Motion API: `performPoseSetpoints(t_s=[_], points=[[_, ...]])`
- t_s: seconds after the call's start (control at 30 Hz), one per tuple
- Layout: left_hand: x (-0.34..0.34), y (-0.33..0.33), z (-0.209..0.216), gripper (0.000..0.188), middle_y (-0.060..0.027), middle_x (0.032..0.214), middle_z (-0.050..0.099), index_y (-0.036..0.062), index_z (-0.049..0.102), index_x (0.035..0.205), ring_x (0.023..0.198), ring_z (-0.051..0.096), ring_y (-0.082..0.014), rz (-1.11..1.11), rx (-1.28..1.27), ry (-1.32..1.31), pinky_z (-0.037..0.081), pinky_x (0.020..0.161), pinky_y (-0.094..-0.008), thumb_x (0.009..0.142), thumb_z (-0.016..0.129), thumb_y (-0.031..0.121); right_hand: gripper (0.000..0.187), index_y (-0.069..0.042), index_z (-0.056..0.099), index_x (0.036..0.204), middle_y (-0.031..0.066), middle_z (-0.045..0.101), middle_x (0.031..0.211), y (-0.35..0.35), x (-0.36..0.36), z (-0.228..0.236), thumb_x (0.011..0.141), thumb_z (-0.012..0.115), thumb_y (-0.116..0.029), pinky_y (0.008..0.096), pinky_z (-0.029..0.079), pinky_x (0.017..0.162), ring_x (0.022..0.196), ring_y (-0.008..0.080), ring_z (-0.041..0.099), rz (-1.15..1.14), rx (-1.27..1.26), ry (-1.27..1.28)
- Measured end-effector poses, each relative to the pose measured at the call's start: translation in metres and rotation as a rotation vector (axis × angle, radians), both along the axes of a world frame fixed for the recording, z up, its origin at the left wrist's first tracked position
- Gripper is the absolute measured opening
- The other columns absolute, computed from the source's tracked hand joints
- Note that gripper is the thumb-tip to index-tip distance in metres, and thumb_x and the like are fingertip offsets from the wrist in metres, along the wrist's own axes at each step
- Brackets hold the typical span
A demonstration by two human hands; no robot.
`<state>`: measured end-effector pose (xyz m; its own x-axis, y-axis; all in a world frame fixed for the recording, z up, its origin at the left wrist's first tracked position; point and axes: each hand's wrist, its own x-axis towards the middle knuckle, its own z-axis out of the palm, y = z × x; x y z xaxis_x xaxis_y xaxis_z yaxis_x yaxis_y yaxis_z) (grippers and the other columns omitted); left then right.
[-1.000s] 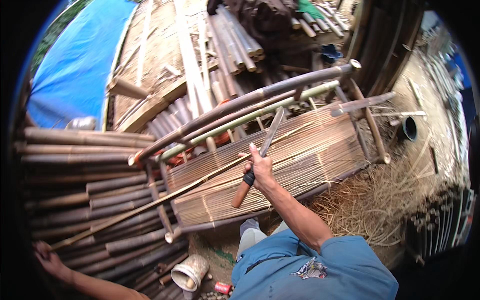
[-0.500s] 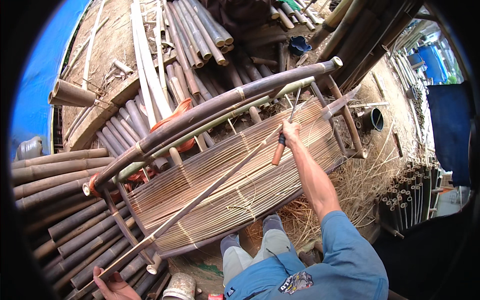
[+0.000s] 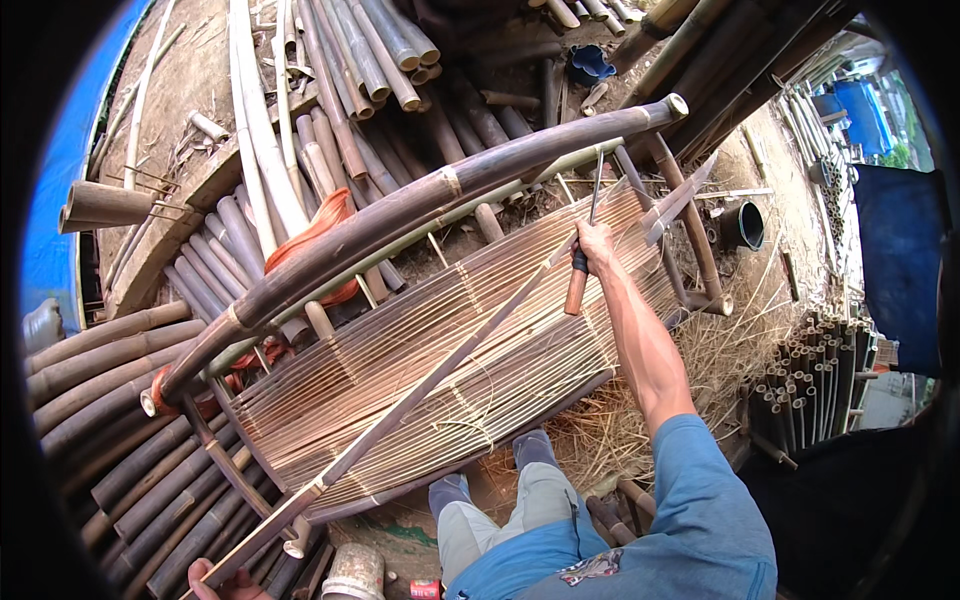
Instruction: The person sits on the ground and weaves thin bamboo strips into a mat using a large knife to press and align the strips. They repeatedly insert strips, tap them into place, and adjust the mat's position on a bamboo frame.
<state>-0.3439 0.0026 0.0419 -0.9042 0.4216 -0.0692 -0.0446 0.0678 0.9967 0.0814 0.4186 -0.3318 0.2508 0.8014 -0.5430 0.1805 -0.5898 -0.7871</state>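
Head view: left hand [image 3: 232, 586], partly cut off by the lower edge, pinches the near end of a long bamboo strip [image 3: 425, 388] between thumb and fingers. The strip slants up and right above the slatted table [image 3: 340, 385], and its far end meets the right hand [image 3: 594, 247]. Right hand is wrapped around a knife [image 3: 577, 287], wooden handle pointing down, blade up; whether it also grips the strip cannot be told. A wide blade [image 3: 672, 208] lies at the table's right end. Poles [image 3: 110, 360] lie left; shavings [image 3: 730, 350] cover the ground right.
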Motion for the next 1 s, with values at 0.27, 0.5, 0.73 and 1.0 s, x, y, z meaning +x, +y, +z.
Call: performPoseSetpoints(t_s=[0.27,0.5,0.73,1.0], points=[[-0.013,0.010,-0.016,0.037,-0.0099,0.093,0.062,-0.0025,0.059,0.112,0.081,0.059,-0.0198,-0.010,0.032,-0.092,0.049,0.073,-0.0312,0.097,0.050,0.030,0.031,-0.001,0.052,0.066,0.0079,0.051,0.051,0.010,-0.028,0.007,0.087,0.060,-0.024,0.0324,0.045,0.038,0.040,0.0180,0.050,0.079,-0.074,-0.055],[-0.027,0.012,-0.037,0.036,-0.0097,0.101,0.062,-0.0025,0.057,0.115,0.088,0.060,-0.0188,-0.073,0.087,-0.193,0.049,0.079,-0.0306,0.098,0.051,0.028,0.028,0.002,0.052,0.073,0.0108,0.053,0.056,0.018,-0.026,0.002,0.087,0.060,-0.021,0.0316,0.047,0.038,0.041,0.0200,0.054,0.076,-0.036,-0.126],[-0.045,0.022,-0.055,0.035,-0.0095,0.109,0.062,-0.0025,0.055,0.118,0.095,0.061,-0.0177,-0.176,0.144,-0.262,0.049,0.086,-0.0301,0.098,0.052,0.026,0.035,0.002,0.054,0.081,0.0099,0.056,0.062,0.020,-0.006,-0.005,0.093,0.057,-0.031,0.0304,0.045,0.038,0.041,0.0162,0.052,-0.042,0.031,-0.103],[-0.158,0.028,-0.346,0.016,-0.0065,0.091,0.060,0.0057,0.053,0.093,0.080,0.061,-0.0192,0.240,0.031,-0.419,0.056,0.076,-0.0348,0.093,0.063,0.018,0.024,-0.003,0.058,0.112,0.0114,0.062,0.072,-0.139,-0.030,-0.052,0.094,0.057,-0.019,0.0340,0.046,0.054,0.060,0.0203,0.058,0.614,0.298,-0.603]])
